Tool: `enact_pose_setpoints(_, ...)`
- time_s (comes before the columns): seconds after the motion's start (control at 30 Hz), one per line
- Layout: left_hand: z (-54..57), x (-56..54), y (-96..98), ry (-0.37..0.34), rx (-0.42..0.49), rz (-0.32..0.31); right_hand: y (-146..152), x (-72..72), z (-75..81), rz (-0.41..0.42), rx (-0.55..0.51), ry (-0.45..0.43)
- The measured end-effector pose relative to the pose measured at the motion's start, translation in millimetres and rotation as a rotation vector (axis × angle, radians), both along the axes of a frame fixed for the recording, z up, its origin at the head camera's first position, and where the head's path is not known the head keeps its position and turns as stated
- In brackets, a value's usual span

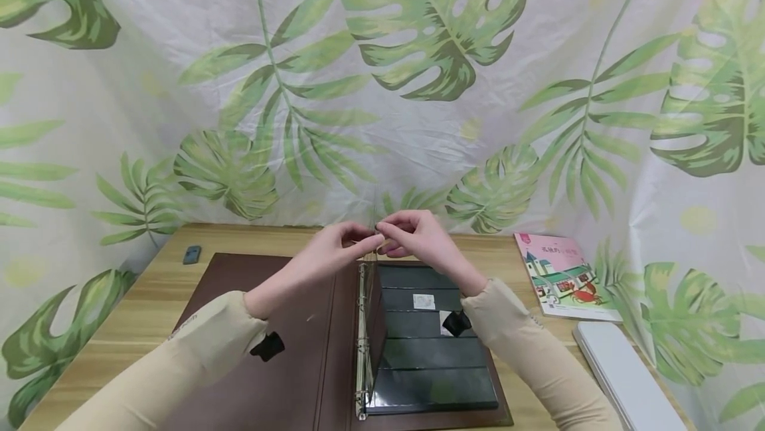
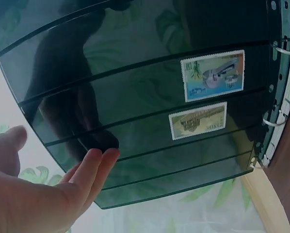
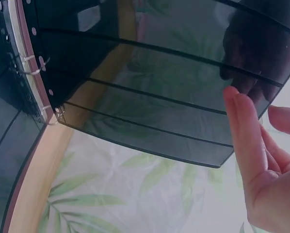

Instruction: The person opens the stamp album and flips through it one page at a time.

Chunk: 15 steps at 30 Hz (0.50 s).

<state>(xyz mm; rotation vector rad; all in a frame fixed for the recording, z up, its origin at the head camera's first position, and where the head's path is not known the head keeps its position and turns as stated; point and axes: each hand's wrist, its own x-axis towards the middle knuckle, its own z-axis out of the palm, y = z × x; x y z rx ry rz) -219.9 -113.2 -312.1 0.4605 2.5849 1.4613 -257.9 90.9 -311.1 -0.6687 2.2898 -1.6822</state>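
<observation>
A dark stamp album page (image 2: 135, 97) stands upright from the rings of an open brown binder (image 1: 257, 351). Its left face carries two stamps, a blue one (image 2: 213, 75) and a tan one (image 2: 198, 120), in clear strips. My left hand (image 1: 349, 242) touches that face with nearly straight fingertips (image 2: 94, 158), its thumb apart beyond the outer edge. From the other side my right hand (image 1: 421, 235) rests extended fingertips (image 3: 239, 99) on the opposite face, thumb close by the edge. In the head view both hands meet at the page's raised edge.
Right of the metal rings (image 1: 361, 338), another black stamp page (image 1: 433, 354) lies flat with a pale stamp (image 1: 424, 301). A pink picture book (image 1: 568, 278) and a white case (image 1: 627, 378) lie at the right. A small blue-grey object (image 1: 192, 255) sits at the back left.
</observation>
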Motion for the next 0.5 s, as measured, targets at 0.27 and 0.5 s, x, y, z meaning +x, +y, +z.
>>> enact_pose_setpoints(0.27, 4.9, -3.1, -31.7, -0.145, 0.07, -0.002, -1.0, 6.4, -9.2, 0.003, 0.098, 0.107)
enact_pose_setpoints(0.5, -3.8, 9.4, -85.0, -0.243, 0.063, 0.039, 19.3, -0.1, -37.8, -0.086, 0.248, 0.286)
